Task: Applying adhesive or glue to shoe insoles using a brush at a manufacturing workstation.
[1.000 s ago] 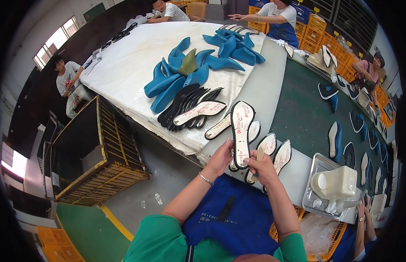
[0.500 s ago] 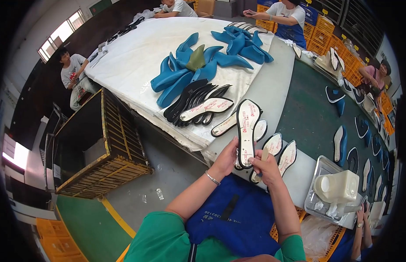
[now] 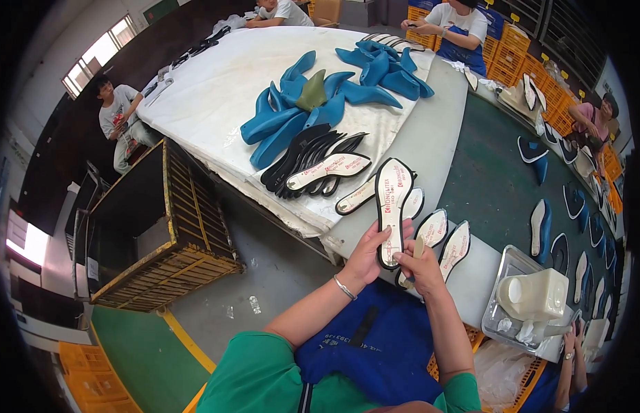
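A white shoe insole with a black rim stands tilted up between my hands over the table's near edge. My left hand grips its lower left side, thumb across the face. Closed at the lower right edge, my right hand also holds a flat pale wooden stick; its lower end is hidden. Behind the held insole lies another insole, partly covered. Two more white insoles rest just right of my right hand. Farther left is a stack of black-edged insoles, with one white insole face up on top.
Blue shoe lasts and one green last are heaped on the white-covered table. Rightward, a green conveyor belt carries lasts and insoles beside a tray with a cream container. A yellow-black cage cart stands left. Several people are around.
My left thumb has moved up onto the insole's face, and its fingers now show behind the right edge. The insole has turned slightly. A person at the back has drawn their hands closer.
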The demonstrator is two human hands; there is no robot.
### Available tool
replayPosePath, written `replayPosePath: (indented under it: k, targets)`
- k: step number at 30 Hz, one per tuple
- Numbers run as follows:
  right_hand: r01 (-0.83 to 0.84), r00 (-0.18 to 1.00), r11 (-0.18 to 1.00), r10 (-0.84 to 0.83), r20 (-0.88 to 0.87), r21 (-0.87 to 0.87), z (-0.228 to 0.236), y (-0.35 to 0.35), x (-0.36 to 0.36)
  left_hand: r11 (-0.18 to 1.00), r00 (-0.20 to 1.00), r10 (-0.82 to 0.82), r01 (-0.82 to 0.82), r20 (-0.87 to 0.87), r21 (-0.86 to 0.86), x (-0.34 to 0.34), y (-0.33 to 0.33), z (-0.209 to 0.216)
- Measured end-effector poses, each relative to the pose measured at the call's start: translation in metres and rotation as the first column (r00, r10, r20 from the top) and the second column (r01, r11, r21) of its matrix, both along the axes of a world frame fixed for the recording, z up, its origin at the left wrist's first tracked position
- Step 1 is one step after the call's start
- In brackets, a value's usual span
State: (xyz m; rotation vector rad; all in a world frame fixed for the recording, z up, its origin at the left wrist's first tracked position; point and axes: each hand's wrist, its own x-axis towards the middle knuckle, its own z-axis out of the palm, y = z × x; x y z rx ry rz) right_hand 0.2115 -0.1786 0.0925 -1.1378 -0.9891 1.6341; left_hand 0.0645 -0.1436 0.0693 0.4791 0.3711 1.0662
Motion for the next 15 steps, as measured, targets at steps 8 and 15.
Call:
replayPosePath:
  k: [8, 15]
  targets:
    - [0.029, 1.000, 0.999, -0.029, -0.012, -0.013, 0.000, -0.005, 0.003, 1.000, 0.999, -0.029, 0.029, 0.013, 0.009, 0.003, -0.006, 0.000]
    - [0.111, 0.972, 0.993, -0.117, 0.202, 0.041, -0.009, -0.017, 0.017, 1.000, 0.999, -0.023, 0.023, 0.032, 0.015, -0.001, -0.004, 0.008]
